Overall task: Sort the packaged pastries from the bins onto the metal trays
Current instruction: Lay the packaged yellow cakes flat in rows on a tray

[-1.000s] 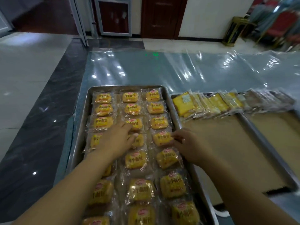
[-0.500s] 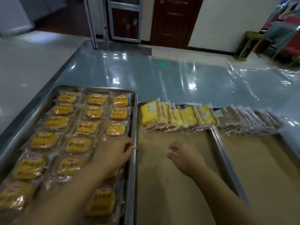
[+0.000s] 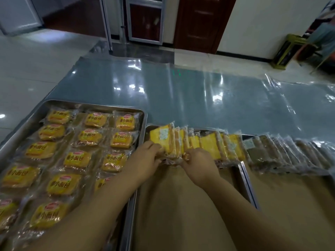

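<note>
The left metal tray [image 3: 59, 103] is filled with rows of round yellow packaged buns [image 3: 77, 159]. The middle tray [image 3: 242, 171], lined with brown paper, carries a leaning row of yellow cake packets [image 3: 208, 144] along its far edge. My left hand [image 3: 143, 160] grips the leftmost packets of that row. My right hand [image 3: 198, 164] pinches the lower edges of packets just to the right. A third tray at the right holds a row of brown packets [image 3: 282, 153].
The trays sit on a table covered in shiny clear plastic sheet [image 3: 199, 91]. Brown paper [image 3: 181, 205] lines the near part of the middle and right trays. Beyond the table are a tiled floor, doors [image 3: 201, 20] and a gold bin [image 3: 286, 49].
The view has swung right from the bun tray. Both hands moved off the buns and forward to the row of yellow cake packets, which they now hold.
</note>
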The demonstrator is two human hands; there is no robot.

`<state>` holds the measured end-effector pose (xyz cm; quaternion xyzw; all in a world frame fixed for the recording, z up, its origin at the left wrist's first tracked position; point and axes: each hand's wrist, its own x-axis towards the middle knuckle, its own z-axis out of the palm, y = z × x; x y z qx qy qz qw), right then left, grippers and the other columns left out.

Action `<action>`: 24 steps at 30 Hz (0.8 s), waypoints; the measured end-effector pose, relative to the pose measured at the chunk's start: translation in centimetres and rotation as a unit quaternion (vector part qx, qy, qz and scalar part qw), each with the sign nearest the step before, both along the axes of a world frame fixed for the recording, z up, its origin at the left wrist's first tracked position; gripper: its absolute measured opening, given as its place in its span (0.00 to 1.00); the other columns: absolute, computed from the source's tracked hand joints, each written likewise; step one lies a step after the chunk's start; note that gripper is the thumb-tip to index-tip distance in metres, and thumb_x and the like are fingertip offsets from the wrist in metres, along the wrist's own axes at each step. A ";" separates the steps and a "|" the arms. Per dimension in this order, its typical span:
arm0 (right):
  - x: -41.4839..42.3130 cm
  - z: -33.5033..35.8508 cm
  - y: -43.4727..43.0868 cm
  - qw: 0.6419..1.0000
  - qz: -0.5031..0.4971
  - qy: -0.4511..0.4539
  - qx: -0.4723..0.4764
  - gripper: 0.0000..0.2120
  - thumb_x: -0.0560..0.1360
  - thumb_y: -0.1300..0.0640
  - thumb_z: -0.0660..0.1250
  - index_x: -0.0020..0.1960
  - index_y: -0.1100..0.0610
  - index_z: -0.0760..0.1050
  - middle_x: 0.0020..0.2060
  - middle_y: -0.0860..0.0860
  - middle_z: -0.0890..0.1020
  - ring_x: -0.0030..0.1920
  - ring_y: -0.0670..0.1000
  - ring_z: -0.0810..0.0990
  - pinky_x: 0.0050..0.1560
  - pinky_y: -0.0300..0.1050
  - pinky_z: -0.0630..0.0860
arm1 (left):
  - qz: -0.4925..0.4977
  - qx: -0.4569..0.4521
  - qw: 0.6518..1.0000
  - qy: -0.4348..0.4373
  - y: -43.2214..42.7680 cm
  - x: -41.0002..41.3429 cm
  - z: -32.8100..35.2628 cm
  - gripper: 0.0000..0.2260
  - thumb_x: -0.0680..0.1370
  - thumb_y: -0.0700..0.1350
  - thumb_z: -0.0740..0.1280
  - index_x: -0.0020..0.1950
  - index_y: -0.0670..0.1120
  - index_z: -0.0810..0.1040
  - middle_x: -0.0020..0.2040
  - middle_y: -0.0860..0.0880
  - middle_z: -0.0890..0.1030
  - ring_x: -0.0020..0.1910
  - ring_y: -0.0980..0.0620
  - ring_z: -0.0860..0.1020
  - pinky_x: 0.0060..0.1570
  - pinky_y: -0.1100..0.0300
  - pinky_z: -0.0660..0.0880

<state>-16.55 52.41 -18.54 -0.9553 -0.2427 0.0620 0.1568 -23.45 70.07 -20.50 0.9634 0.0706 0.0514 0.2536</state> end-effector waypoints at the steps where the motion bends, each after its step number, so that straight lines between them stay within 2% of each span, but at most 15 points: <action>1: 0.1 -0.2 0.4 1.000 0.004 0.000 -0.013 0.13 0.76 0.44 0.62 0.46 0.53 0.73 0.46 0.52 0.76 0.50 0.54 0.73 0.45 0.46 0.67 | -0.005 -0.002 1.000 0.008 0.2 0.8 -0.3 0.22 0.75 0.47 0.68 0.68 0.49 0.68 0.65 0.50 0.69 0.62 0.49 0.69 0.57 0.58 0.68; 3: 0.4 -0.7 1.0 1.000 -0.004 0.017 -0.016 0.13 0.76 0.46 0.62 0.51 0.54 0.76 0.49 0.52 0.74 0.53 0.54 0.70 0.48 0.46 0.68 | -0.020 -0.004 0.999 0.032 0.4 1.9 -1.0 0.26 0.74 0.48 0.69 0.70 0.50 0.66 0.68 0.51 0.66 0.64 0.49 0.68 0.60 0.55 0.69; 6: 0.4 -1.3 1.2 0.998 -0.038 0.036 0.028 0.10 0.77 0.51 0.64 0.55 0.53 0.77 0.51 0.51 0.74 0.54 0.52 0.71 0.52 0.46 0.70 | -0.030 0.006 0.998 0.057 0.6 2.8 -2.0 0.27 0.74 0.48 0.67 0.72 0.51 0.63 0.72 0.52 0.63 0.67 0.49 0.67 0.60 0.53 0.70; 8: 0.4 -1.4 1.3 0.995 -0.058 0.048 0.062 0.09 0.76 0.54 0.65 0.55 0.53 0.78 0.50 0.49 0.74 0.53 0.51 0.73 0.50 0.45 0.71 | -0.029 0.009 0.998 0.053 0.6 3.0 -2.6 0.26 0.75 0.47 0.66 0.72 0.51 0.63 0.72 0.52 0.62 0.67 0.48 0.68 0.59 0.54 0.69; 10: 0.2 -1.5 1.4 0.992 -0.070 0.059 0.092 0.05 0.76 0.57 0.66 0.50 0.53 0.78 0.46 0.47 0.74 0.50 0.50 0.74 0.47 0.43 0.72 | -0.029 0.004 0.999 0.044 0.5 3.0 -2.9 0.23 0.76 0.44 0.64 0.71 0.50 0.65 0.72 0.50 0.64 0.66 0.46 0.69 0.59 0.54 0.69; 13: -0.3 -1.5 1.3 0.986 -0.069 0.080 0.127 0.07 0.75 0.61 0.64 0.41 0.52 0.75 0.40 0.46 0.79 0.43 0.48 0.77 0.42 0.44 0.75 | -0.025 -0.003 1.000 0.015 0.0 2.4 -2.9 0.17 0.78 0.42 0.60 0.67 0.48 0.70 0.68 0.47 0.71 0.60 0.44 0.74 0.53 0.53 0.72; 18: -1.5 -0.5 -0.1 0.974 -0.069 0.090 0.194 0.11 0.77 0.60 0.62 0.39 0.48 0.68 0.36 0.46 0.78 0.39 0.48 0.77 0.36 0.40 0.73 | 0.001 -0.051 0.998 -0.020 -0.7 0.3 -1.2 0.18 0.79 0.42 0.60 0.69 0.51 0.68 0.62 0.47 0.76 0.57 0.46 0.76 0.54 0.53 0.74; 20: -2.3 0.3 -1.2 0.967 -0.063 0.076 0.233 0.11 0.77 0.60 0.62 0.40 0.48 0.68 0.35 0.47 0.77 0.37 0.46 0.76 0.33 0.37 0.72 | 0.012 -0.091 0.994 -0.061 -1.3 -1.1 0.3 0.16 0.80 0.44 0.58 0.68 0.53 0.66 0.55 0.50 0.78 0.50 0.50 0.77 0.47 0.55 0.76; 22: -3.3 1.1 -2.7 0.955 -0.066 0.062 0.284 0.11 0.77 0.61 0.62 0.40 0.47 0.67 0.32 0.47 0.76 0.32 0.42 0.74 0.28 0.33 0.69 | 0.031 -0.132 0.985 -0.104 -2.2 -2.8 1.8 0.16 0.80 0.45 0.58 0.66 0.57 0.62 0.47 0.55 0.77 0.41 0.58 0.76 0.37 0.62 0.72; 24: -4.3 1.8 -4.4 0.938 -0.081 0.050 0.333 0.12 0.76 0.64 0.62 0.41 0.48 0.67 0.30 0.46 0.74 0.28 0.38 0.72 0.25 0.31 0.67 | 0.056 -0.183 0.974 -0.123 -3.2 -4.4 2.8 0.18 0.80 0.45 0.59 0.66 0.59 0.58 0.45 0.56 0.76 0.39 0.60 0.76 0.34 0.63 0.72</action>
